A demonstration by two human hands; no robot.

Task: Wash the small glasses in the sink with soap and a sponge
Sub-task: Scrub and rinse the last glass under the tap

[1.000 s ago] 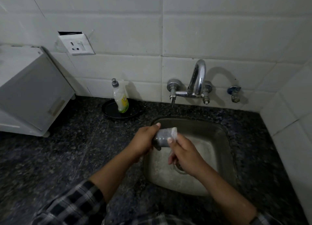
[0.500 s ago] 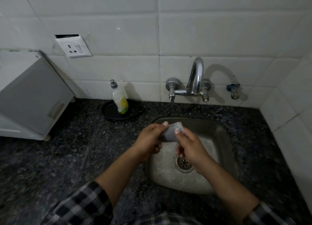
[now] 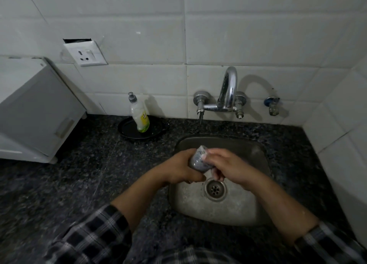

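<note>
Head view shows your hands together over the square steel sink [image 3: 240, 210], both on one small clear glass tumbler [image 3: 197, 161] held tilted just above the round drain [image 3: 215, 190]. Your left hand [image 3: 178, 169] wraps the body of the tumbler. Your right hand [image 3: 228, 166] has its fingers curled at the mouth end, against the rim. Whether a sponge sits in those fingers cannot be told.

Expect the tumbler to be light, rigid and breakable, and slippery if wet or soapy. Hold it round the body, not by the thin rim, and keep it low over the basin. The yellow-labelled plastic soap bottle [image 3: 140, 115] stands on a black tray [image 3: 127, 129] on the dark speckled stone desk [image 3: 79, 174], well apart from your hands.
</note>
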